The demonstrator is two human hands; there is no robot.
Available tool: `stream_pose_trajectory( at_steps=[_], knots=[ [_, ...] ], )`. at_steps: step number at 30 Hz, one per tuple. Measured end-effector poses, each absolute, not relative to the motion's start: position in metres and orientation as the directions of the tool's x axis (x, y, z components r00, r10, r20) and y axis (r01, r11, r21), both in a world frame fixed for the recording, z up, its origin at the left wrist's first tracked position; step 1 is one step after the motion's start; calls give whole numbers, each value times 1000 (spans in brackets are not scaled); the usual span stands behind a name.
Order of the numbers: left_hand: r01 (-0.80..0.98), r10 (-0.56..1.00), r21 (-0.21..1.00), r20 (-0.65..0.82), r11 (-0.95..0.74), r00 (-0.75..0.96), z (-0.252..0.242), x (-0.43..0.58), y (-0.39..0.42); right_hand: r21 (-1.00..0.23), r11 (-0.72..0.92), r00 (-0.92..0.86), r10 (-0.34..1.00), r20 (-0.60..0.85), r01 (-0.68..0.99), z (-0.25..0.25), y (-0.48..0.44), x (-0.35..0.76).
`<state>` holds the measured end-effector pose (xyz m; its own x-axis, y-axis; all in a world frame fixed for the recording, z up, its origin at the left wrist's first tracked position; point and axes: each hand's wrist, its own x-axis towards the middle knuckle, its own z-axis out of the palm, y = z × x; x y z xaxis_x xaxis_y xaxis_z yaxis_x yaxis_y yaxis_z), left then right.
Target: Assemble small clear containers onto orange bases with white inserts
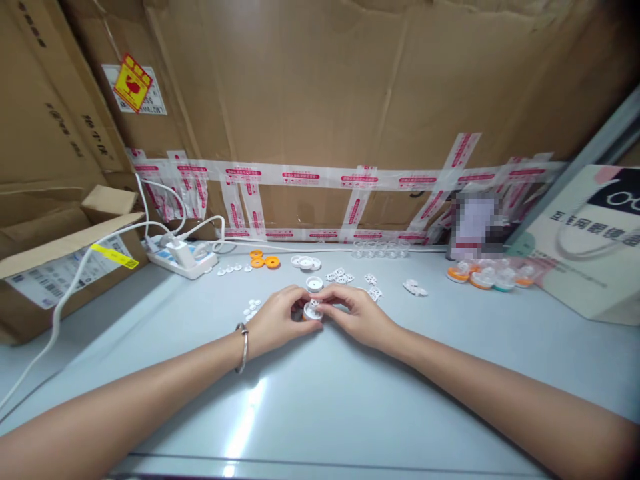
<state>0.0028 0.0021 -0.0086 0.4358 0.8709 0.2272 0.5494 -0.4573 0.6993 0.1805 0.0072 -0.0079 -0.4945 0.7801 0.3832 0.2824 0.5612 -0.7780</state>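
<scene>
On the table (310, 407), with a bracelet (243, 348) on the left wrist, the two hands meet: the left hand (283, 315) clasps the rim of a white disc (313, 312) with an orange edge, and the right hand (353, 313) pinches a small white insert (315, 303) on its top, though the fingers partly hide the contact. Reading the clock from that disc, small caps (251, 309) lie at nine and a white ring (315, 285) stands just beyond the fingertips at twelve. Lattice pieces (340, 275) scatter from one to between two and three, and plates (415, 288) rest near three. Farther out, knobs (230, 269) sit at ten, orange rings (265, 262) between ten and eleven, white cups (305, 263) at twelve, and coloured discs (493, 275) cluster toward three. Clear rings (380, 250) line up between one and two. A power strip (183, 259) lies at ten, an open carton (75, 267) toward nine and a printed box (585, 253) toward three; taped cardboard (310, 93) backs everything at twelve.
</scene>
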Motion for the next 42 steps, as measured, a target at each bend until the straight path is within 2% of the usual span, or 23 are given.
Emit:
stream_pose_trajectory(
  at_steps=[4, 6, 8, 11, 14, 20, 24, 28, 30, 33, 35, 38, 42],
  knots=[
    [363, 903, 875, 164, -319, 396, -8, 2, 4, -803, 552, -365, 812, 455, 227, 5, 25, 192],
    [300, 923, 917, 150, -264, 355, -8, 2, 5, -766, 553, -161, 832, 531, 327, 13, 50, 217],
    [244, 932, 942, 144, -232, 332, -9, 1, 6, -714, 456, 120, 794, 596, 531, 16, 81, 255],
    [189, 929, 959, 138, -212, 343, -10, 2, 7, -709, 341, 238, 779, 581, 617, 8, 121, 316],
    [206, 927, 956, 128, -211, 352, -10, 2, 7, -683, 296, 183, 824, 536, 668, -10, 140, 351],
    [243, 924, 941, 138, -234, 356, -9, 2, 6, -617, 326, 46, 861, 507, 716, -27, 140, 352],
    [203, 929, 953, 148, -225, 338, -8, 2, 6, -616, 307, 119, 826, 551, 725, -25, 138, 353],
    [87, 954, 979, 160, -187, 253, -5, 5, 4, -647, 329, 233, 744, 627, 688, -9, 132, 343],
    [15, 963, 990, 136, -143, 233, -2, 6, 2, -659, 386, 259, 701, 665, 645, 7, 117, 322],
    [-48, 961, 994, 108, -99, 256, 3, 9, -4, -646, 559, 169, 674, 719, 520, 33, 78, 271],
    [-63, 951, 994, 104, -89, 292, 6, 10, -8, -707, 649, 12, 734, 679, 283, 44, 46, 235],
    [-78, 933, 993, 109, -88, 343, 9, 11, -13, -786, 612, -175, 786, 593, 86, 49, 7, 200],
    [-86, 914, 993, 112, -85, 390, 14, 12, -17, -832, 553, -250, 813, 526, 47, 43, -10, 191]
  ],
)
